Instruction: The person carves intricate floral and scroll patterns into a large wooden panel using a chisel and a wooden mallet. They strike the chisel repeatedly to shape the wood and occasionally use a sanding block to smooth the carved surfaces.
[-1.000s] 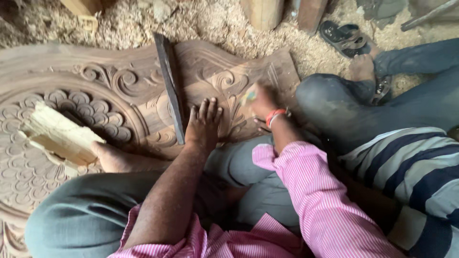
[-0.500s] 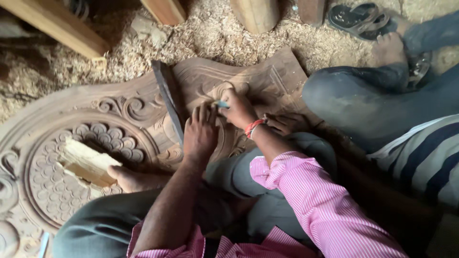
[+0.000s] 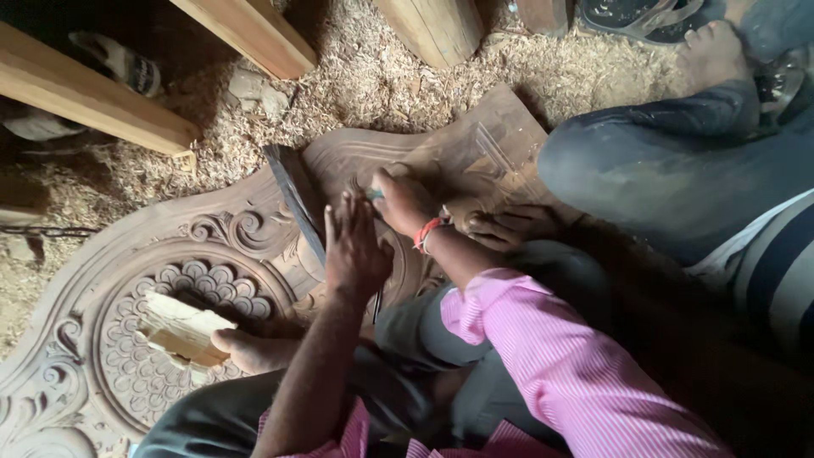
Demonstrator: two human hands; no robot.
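Note:
A large carved wooden panel [image 3: 212, 254] with floral and scroll relief lies on the floor under me. My left hand [image 3: 352, 246] rests flat on it, fingers spread, beside a dark flat strip [image 3: 292, 199] lying across the carving. Just right of it, my right hand [image 3: 407, 199], with a red band at the wrist, is closed around a small blue-tipped tool [image 3: 374, 193] whose tip touches the wood. The rest of the tool is hidden in the fist.
A pale wooden block [image 3: 182, 331] lies on the round rosette by my bare foot [image 3: 254, 349]. Another person in dark trousers [image 3: 670, 170] and a striped shirt sits at the right. Wood shavings [image 3: 381, 76], timber beams [image 3: 93, 97] and a sandal [image 3: 632, 17] lie beyond.
My right hand has drawn in leftward, close to my left hand, still holding the small tool. My left hand stays pressed on the panel. The view has shifted toward the panel's upper edge.

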